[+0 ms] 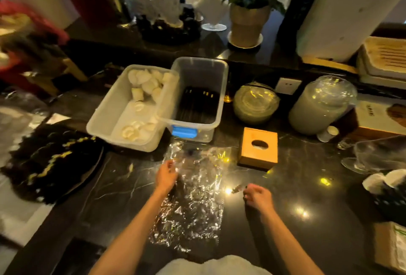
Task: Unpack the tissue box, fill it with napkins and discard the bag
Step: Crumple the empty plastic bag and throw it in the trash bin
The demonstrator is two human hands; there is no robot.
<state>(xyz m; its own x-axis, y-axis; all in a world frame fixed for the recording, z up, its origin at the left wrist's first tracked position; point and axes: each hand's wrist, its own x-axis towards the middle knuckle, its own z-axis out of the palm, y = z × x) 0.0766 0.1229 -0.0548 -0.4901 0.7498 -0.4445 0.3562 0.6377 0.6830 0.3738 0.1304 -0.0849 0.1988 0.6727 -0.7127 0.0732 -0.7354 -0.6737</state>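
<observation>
A wooden tissue box (258, 148) with an oval slot in its top stands bare on the dark marble counter (285, 220). A clear crinkled plastic bag (195, 200) lies flat in front of me, left of the box. My left hand (166, 175) rests at the bag's upper left edge, fingers bent on the plastic. My right hand (259, 194) hovers to the right of the bag, fingers curled, pinching a small dark scrap. A pack of napkins (393, 246) shows at the right edge.
Two clear plastic bins (197, 72) stand behind the bag, one with white pieces, one with dark sticks. Bagged stacks of lids and cups (320, 105) sit to the right, a glass (371, 156) beyond them. A dark tray (50, 158) lies at left.
</observation>
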